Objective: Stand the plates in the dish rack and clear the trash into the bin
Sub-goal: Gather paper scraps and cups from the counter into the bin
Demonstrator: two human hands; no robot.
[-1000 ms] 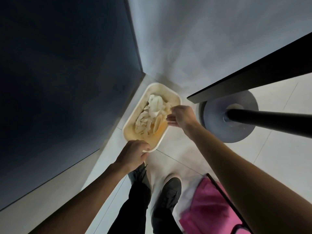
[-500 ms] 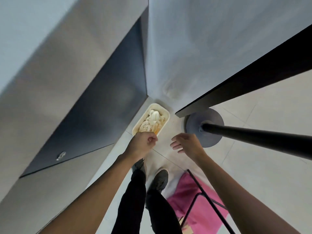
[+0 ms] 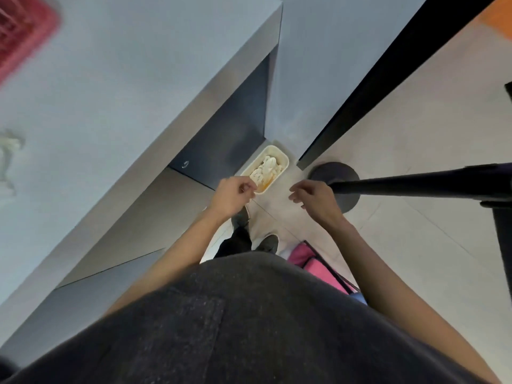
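A cream rectangular bin (image 3: 283, 156) stands on the floor in the corner beside the counter, with crumpled white trash (image 3: 265, 170) inside it. My left hand (image 3: 232, 195) hovers above the bin's near end, its fingers curled into a loose fist with nothing visible in it. To the right of the bin, my right hand (image 3: 314, 199) is apart from it, fingers relaxed and empty. No plates are in view.
The pale counter (image 3: 124, 92) fills the left, with a blurred red dish rack (image 3: 19, 37) at its far corner and a white crumpled item (image 3: 8, 153). A black post with a round base (image 3: 336, 178) stands right of the bin. A pink bag (image 3: 318, 270) lies by my feet.
I have straightened up, so the bin looks smaller and farther. My left hand let go of the bin rim and my right hand drew back out of the bin, empty.
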